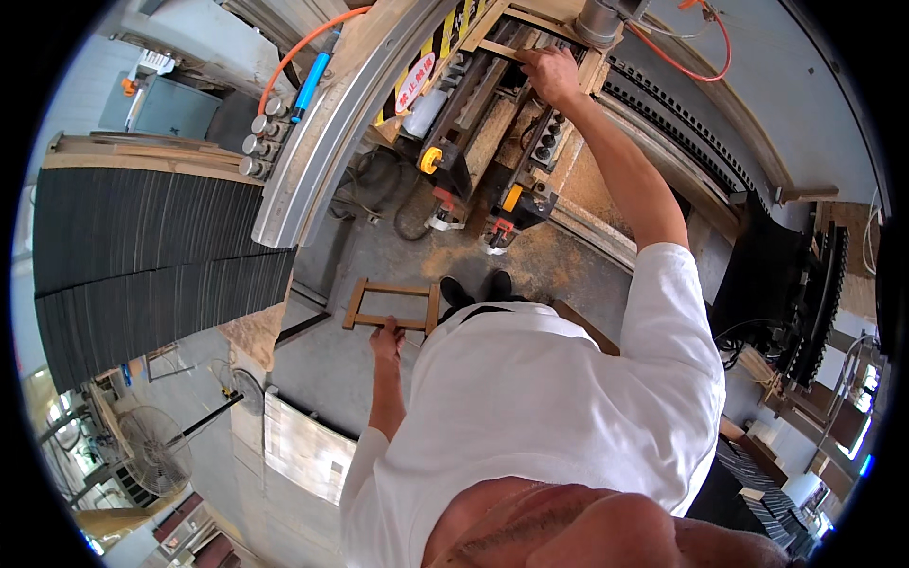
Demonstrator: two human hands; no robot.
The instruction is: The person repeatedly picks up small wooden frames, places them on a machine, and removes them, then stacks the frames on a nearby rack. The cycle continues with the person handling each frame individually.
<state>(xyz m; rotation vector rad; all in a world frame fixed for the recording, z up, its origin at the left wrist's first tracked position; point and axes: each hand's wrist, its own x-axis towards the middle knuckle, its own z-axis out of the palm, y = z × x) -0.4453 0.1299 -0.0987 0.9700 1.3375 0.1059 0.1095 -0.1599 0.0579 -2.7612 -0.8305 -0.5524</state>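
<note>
My left hand (386, 333) hangs low at my side and grips the lower rail of a small wooden frame (392, 305) made of two uprights and two crossbars. My right hand (552, 72) is stretched far forward into a woodworking machine (483, 151) and closes on a thin wooden strip (499, 49) lying across the machine's bed. Clamps with yellow knobs (431, 159) and red-tipped parts sit below that hand. My white sleeve and torso fill the lower middle.
A curved grey metal guard rail (312, 161) runs left of the machine, with an orange hose (303, 47) above it. Black ribbed bellows covers (142, 256) lie to the left. Sawdust covers the concrete floor (530, 260). A floor fan (156, 450) stands lower left.
</note>
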